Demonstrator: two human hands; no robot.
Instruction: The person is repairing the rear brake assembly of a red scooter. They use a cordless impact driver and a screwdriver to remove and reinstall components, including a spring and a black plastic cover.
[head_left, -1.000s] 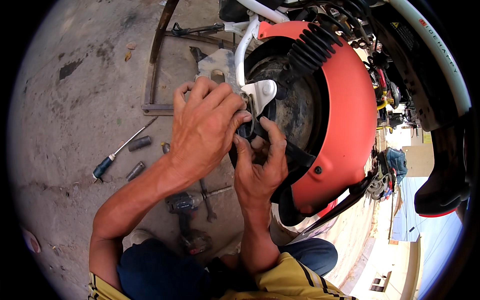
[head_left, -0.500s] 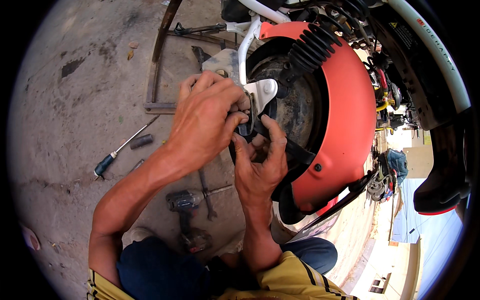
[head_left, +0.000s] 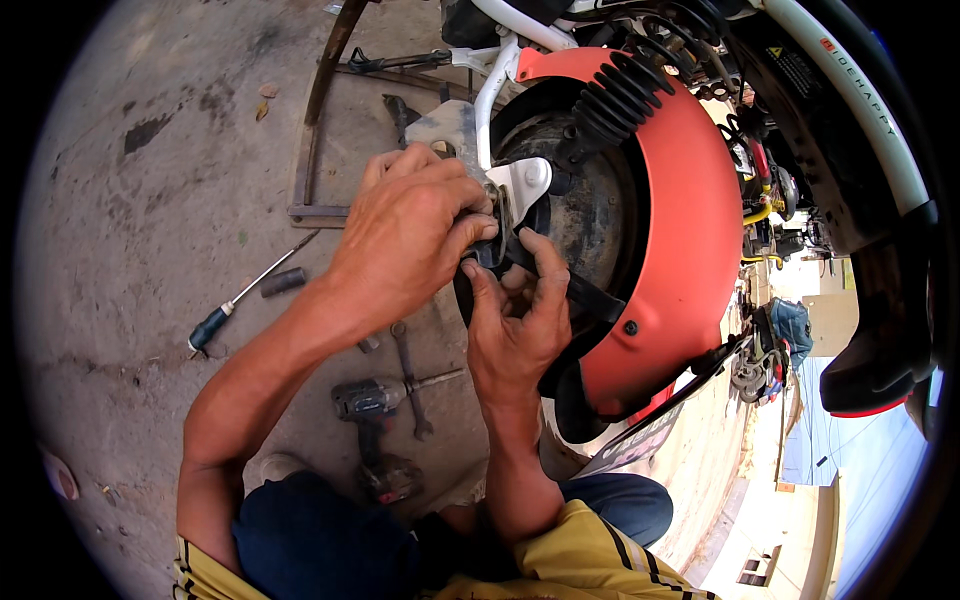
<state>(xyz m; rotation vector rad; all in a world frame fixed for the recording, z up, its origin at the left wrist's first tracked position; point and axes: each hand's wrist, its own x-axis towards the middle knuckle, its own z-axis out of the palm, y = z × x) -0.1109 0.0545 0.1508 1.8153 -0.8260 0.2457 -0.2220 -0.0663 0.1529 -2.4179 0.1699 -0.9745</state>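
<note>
At the wheel hub of a two-wheeler, my left hand [head_left: 420, 225] is closed. Its thumb and fingertips press together at the axle end, on something too small and hidden to make out. Just above the fingertips is a white metal bracket [head_left: 522, 185] with a bolt head. My right hand [head_left: 522, 325] is closed from below, with thumb and index finger around the inner end of a black mudguard stay [head_left: 598, 299]. The stay runs toward the red mudguard [head_left: 685, 240], which covers the dark, dusty wheel [head_left: 595, 215]. A black coil shock absorber [head_left: 622, 100] stands above the hub.
On the concrete floor lie a screwdriver [head_left: 226, 312], a dark cylindrical socket [head_left: 284, 282], a wrench [head_left: 413, 390] and a cordless impact driver [head_left: 370, 402]. A rusty metal frame [head_left: 304, 165] sits beyond my left hand. Other vehicles [head_left: 765, 365] stand at the right.
Both hands keep nearly the same place at the hub, with only slight finger shifts. The mudguard and frame appear moved slightly left in the picture.
</note>
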